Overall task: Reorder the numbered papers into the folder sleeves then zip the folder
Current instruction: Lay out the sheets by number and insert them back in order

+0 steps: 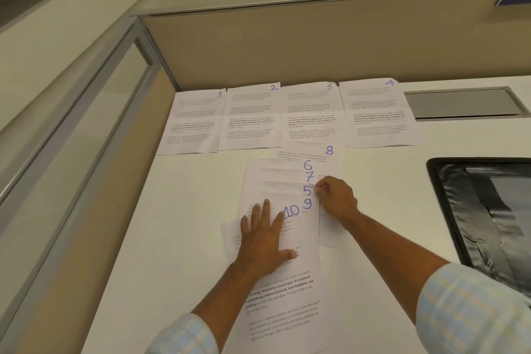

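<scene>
With sheets 1–4 [290, 115] laid along the counter's [388, 210] back edge, the left hand [265, 238] presses flat on the fanned stack [283, 204] while the right hand [334, 195] pinches sheet 5's edge; slide it out slowly, keeping the rest pinned.

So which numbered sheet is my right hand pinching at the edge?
Sheet 5: the right hand pinches its right edge beside the numeral, between 7 above and 9 below.
</scene>
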Demonstrator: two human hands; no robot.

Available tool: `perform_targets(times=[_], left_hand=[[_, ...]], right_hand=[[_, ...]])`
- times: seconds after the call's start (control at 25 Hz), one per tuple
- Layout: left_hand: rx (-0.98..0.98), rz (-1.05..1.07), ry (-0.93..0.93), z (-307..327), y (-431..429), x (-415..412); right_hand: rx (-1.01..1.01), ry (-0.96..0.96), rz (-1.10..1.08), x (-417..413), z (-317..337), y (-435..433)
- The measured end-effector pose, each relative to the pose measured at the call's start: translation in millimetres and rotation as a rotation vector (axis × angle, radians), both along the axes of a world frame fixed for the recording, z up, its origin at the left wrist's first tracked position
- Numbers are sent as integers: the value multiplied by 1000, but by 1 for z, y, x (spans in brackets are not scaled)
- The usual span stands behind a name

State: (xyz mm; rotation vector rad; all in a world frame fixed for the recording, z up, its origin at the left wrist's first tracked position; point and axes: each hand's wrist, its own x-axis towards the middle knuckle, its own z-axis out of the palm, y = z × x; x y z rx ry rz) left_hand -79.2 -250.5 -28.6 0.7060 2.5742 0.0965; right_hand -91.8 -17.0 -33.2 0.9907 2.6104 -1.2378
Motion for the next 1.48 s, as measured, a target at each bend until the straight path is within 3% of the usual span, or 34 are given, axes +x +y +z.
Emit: perform_targets(times=[0.24, 0.48, 0.64, 0.8, 1.12, 1.24, 1.36, 1.48], left_hand=[[-26, -148, -71, 0, -3, -11], [-20, -157, -100, 2, -3, -17], [-26, -146, -70, 1, -10, -18], [-3, -133, -76, 2, -18, -20], [-3, -145, -87, 4, -22, -28], [-19, -138, -104, 10, -19, -33], [188, -50, -58, 27, 2, -40], [731, 317, -304, 62, 42, -52]], right_hand=[[-4, -45, -62, -5, 0, -1], [-48, -13, -98, -7, 3, -5], [-122, 131, -98, -5, 16, -7], [-334, 274, -159, -3, 48, -3], [-235, 614, -155, 8, 140, 17], [-245, 646, -121, 15, 170, 31], [-252, 652, -66, 27, 196, 43], [-258, 681, -41, 43, 219, 50]])
